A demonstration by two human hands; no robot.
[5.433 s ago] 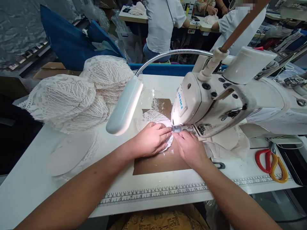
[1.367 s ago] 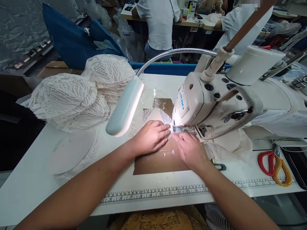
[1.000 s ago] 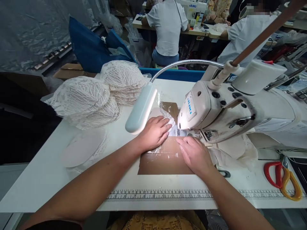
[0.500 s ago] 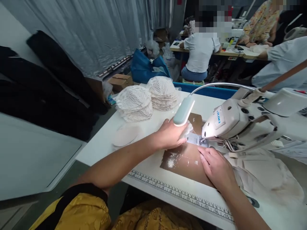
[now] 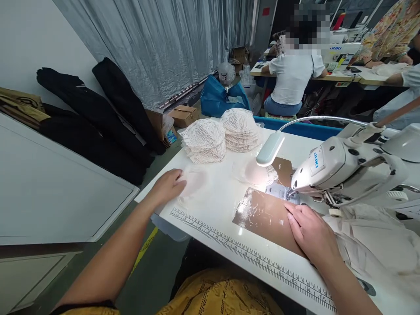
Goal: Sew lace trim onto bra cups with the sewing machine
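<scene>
My left hand is at the table's left edge, its thumb and fingertips at the rim of a thin, pale fabric piece that lies on the white tabletop. My right hand rests with fingers stretched on a brown board, just in front of the sewing machine. A pale cup-shaped piece with a lace edge lies left of the needle area, under the lamp. Two stacks of lace cups, one on the left and one on the right, stand farther back.
A printed ruler runs along the front edge. Cream fabric lies at the right. Beyond the table are a blue bag, a cardboard box and a seated person.
My left hand has left the lace-edged piece near the needle and moved left to the flat fabric piece. The right hand stays on the board. The view has shifted left.
</scene>
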